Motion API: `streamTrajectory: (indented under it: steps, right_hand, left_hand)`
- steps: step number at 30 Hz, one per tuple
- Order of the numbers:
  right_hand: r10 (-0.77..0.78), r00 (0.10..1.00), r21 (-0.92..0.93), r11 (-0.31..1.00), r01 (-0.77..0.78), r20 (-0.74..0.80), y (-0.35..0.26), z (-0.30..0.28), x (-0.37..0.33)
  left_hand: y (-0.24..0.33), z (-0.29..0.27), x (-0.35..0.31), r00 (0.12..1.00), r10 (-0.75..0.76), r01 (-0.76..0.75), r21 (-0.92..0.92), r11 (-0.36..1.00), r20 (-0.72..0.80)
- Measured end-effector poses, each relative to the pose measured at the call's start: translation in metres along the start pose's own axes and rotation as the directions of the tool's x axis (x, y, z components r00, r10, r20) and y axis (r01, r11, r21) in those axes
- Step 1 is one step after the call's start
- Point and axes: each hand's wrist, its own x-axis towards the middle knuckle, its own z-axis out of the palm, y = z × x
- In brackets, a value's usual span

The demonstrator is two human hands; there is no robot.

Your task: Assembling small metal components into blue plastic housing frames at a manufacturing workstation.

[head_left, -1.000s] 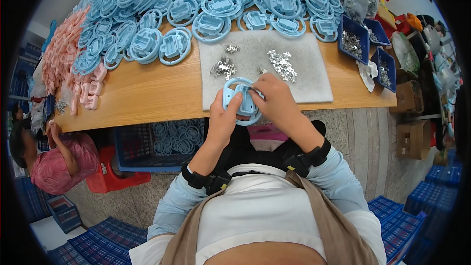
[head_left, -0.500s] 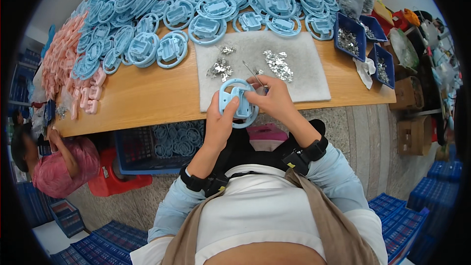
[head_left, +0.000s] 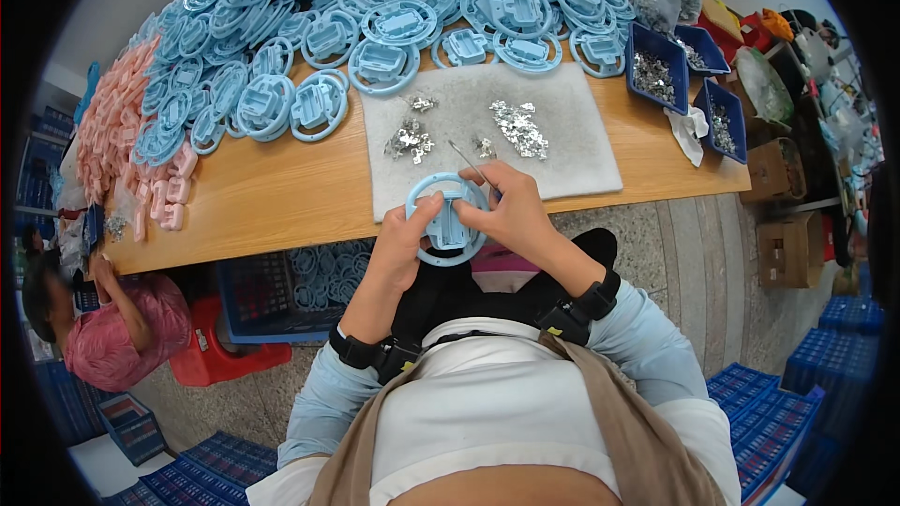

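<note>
My left hand (head_left: 401, 236) grips a light blue plastic toy steering wheel (head_left: 454, 236) by its left side, thumb pressed on the boxy centre. The wheel is held just off the table's front edge. My right hand (head_left: 511, 211) is closed round a slim metal tool (head_left: 466, 158), whose kind I cannot make out; its tip points up and to the left. The right thumb and fingers also touch the right side of the wheel's centre. Beyond the hands, small silver metal pieces (head_left: 518, 129) lie in several heaps on a white pad (head_left: 572, 164).
Many blue wheels (head_left: 398, 23) are piled along the table's far side, with pink plastic parts (head_left: 112, 131) at left. Blue bins (head_left: 657, 70) of metal pieces stand at right. A crate (head_left: 267, 319) of blue parts sits under the table. Another person (head_left: 131, 323) is at left.
Both hands have moved slightly down toward me with the wheel, which now faces up more squarely. My left thumb has shifted onto the upper part of its centre.
</note>
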Motion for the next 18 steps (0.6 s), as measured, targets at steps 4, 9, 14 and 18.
streamTrajectory:
  steps: [4,9,14,18]
  right_hand:
    - [0.020,0.996,-0.021,1.000,-0.018,0.087,-0.003,-0.009,-0.002]
    - [0.000,0.990,-0.023,1.000,0.004,0.143,0.021,-0.037,0.018]
    - [-0.143,0.987,-0.440,0.893,0.096,-0.077,0.063,-0.092,0.059]
    - [-0.112,0.994,-0.480,0.872,0.099,0.003,0.060,-0.091,0.079]
  left_hand:
    - [0.002,0.003,0.000,1.000,0.000,0.000,0.047,0.999,0.002]
    - [-0.004,0.003,0.007,0.993,0.116,-0.114,0.053,0.992,-0.021]
    - [-0.003,0.002,0.016,0.979,0.197,-0.191,0.105,0.976,-0.051]
    - [-0.002,0.000,0.018,0.980,0.179,-0.171,0.092,0.981,-0.087]
